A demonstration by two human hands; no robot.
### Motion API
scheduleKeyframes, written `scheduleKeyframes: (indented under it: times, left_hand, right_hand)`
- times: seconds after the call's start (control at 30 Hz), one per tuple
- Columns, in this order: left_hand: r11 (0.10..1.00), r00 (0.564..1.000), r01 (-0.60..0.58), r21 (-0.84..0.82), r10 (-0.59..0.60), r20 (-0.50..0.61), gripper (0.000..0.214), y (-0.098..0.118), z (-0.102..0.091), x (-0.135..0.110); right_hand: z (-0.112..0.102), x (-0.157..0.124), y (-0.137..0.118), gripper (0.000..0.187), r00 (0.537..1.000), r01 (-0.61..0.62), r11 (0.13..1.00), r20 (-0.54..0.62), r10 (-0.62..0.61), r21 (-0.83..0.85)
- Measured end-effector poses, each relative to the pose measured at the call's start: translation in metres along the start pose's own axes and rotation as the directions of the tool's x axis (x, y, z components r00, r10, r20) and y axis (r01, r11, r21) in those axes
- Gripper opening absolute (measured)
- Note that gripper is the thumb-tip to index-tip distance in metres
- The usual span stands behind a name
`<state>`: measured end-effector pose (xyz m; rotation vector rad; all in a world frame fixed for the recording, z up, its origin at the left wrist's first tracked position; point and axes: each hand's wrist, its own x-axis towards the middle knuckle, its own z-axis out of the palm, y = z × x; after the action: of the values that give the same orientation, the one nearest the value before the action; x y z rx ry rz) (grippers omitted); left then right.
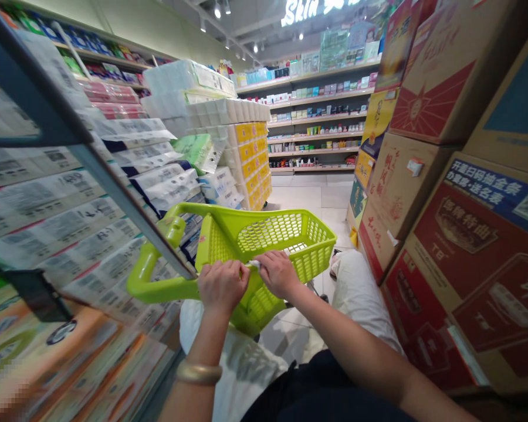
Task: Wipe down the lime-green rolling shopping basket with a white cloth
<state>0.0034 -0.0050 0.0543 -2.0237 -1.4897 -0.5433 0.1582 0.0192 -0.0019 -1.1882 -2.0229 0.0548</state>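
A lime-green plastic shopping cart [319, 249] stands sideways before me, its looped handle to the left and its latticed basket to the right. My left hand [222, 284], with a gold-coloured bangle at the wrist, is closed in a fist over the near rim. Just right of it, my right hand [278, 272] has its fingers curled at the same rim. Between the two hands shows a small white piece [255, 264], touching the right fingertips; its kind is unclear. A grey pole [145, 220] slants down from upper left and ends beside my left fist.
Cartons [479, 252] stack high along the right side. Wrapped paper packs [61, 217] pile up on the left, with yellow-sided packs [250, 161] farther on. Shelves of small goods [321, 111] line the back above a tiled floor [310, 196]. My pale-trousered legs [365, 299] flank the cart.
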Motion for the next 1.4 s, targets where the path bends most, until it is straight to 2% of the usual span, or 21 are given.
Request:
scheduleKeyframes:
  times: [0.1,0.2,0.27,0.37,0.43,0.53,0.67,0.73,0.8,0.97,1.07,1.27,1.33,1.4]
  left_hand:
    - [0.999,1.000,0.018,-0.027,-0.018,-0.001,0.031,-0.001,0.001,-0.001]
    - [1.000,1.000,0.022,-0.016,-0.022,-0.006,0.031,0.000,0.003,-0.001]
    - [1.000,1.000,0.015,0.003,-0.015,-0.008,0.033,0.000,0.004,0.000]
    - [1.000,1.000,-0.001,0.025,0.002,-0.009,0.035,0.000,0.003,-0.001]
    - [1.000,1.000,-0.005,0.007,0.005,-0.002,0.035,-0.002,0.002,-0.001]
    - [1.000,1.000,-0.002,-0.007,0.002,0.004,0.033,-0.004,0.002,-0.002]
    - [0.999,1.000,-0.002,0.043,0.003,-0.013,0.032,-0.005,0.003,-0.004]
    - [0.998,1.000,-0.002,0.061,0.004,-0.027,0.033,-0.004,0.004,-0.004]
    - [0.997,0.999,-0.008,0.076,0.011,-0.041,0.034,-0.003,0.005,-0.003]
    - [0.995,0.999,-0.028,0.097,0.032,-0.043,0.036,-0.002,0.003,-0.002]
    - [0.995,0.999,-0.040,0.095,0.043,-0.025,0.035,-0.004,0.002,-0.003]
    - [0.998,1.000,-0.010,0.058,0.011,-0.024,0.033,-0.003,0.002,-0.004]
    - [0.999,1.000,0.004,0.042,-0.003,-0.024,0.033,-0.002,0.002,-0.003]
    - [0.999,1.000,0.010,0.033,-0.009,-0.022,0.032,-0.001,0.003,-0.002]
  right_hand:
    - [-0.006,-0.007,0.019,0.020,0.994,-0.103,0.992,-0.036,0.100,-0.074]
    - [-0.004,-0.007,0.016,0.020,0.982,-0.184,0.979,-0.065,0.179,-0.084]
    - [0.001,-0.003,0.002,0.020,0.988,-0.150,0.988,-0.048,0.148,-0.043]
    - [0.007,0.005,-0.020,0.020,1.000,-0.030,0.999,0.001,0.030,0.030]
    - [0.006,0.006,-0.024,0.022,1.000,0.012,0.999,0.023,-0.013,0.043]
    - [0.000,0.002,-0.008,0.023,0.999,0.005,1.000,0.031,-0.005,0.006]
    - [-0.009,-0.009,0.026,0.021,0.994,-0.108,0.990,-0.027,0.106,-0.091]
    - [-0.010,-0.011,0.031,0.020,0.984,-0.175,0.977,-0.060,0.169,-0.120]
    - [-0.007,-0.009,0.024,0.019,0.979,-0.200,0.974,-0.071,0.193,-0.110]
    - [0.003,0.005,-0.012,0.021,0.999,0.003,1.000,0.035,-0.003,0.018]
    - [0.002,0.006,-0.011,0.022,0.998,0.028,0.999,0.055,-0.029,0.019]
    - [-0.013,-0.009,0.035,0.017,0.994,-0.113,0.986,-0.012,0.112,-0.123]
    - [-0.014,-0.010,0.039,0.016,0.982,-0.189,0.969,-0.037,0.186,-0.158]
    - [-0.012,-0.007,0.031,0.016,0.972,-0.237,0.957,-0.042,0.233,-0.167]
